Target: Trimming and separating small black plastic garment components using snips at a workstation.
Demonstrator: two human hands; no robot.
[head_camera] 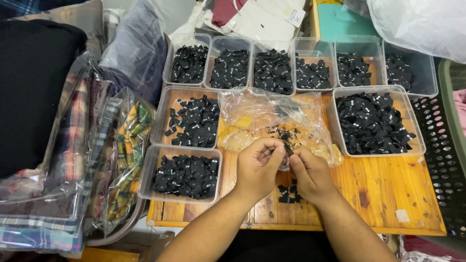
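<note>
Head view looks down on a wooden table (pixel 383 189) crowded with clear plastic tubs of small black folded labels: a row of six along the far edge (pixel 273 68), two stacked down the left side (pixel 191 121) (pixel 182 175), and a larger one near the right edge (pixel 374 121). A crumpled clear bag (pixel 272 121) with a few labels inside lies mid-table.

Both hands meet above the near edge. The left hand (pixel 257 167) and right hand (pixel 310 174) pinch one black label (pixel 288 149) between thumb and forefinger tips, remaining fingers curled. The label's long axis runs roughly from near-right to far-left, its upper end poking out above the fingertips. A few loose labels (pixel 287 193) lie on the wood beneath the hands.
</note>
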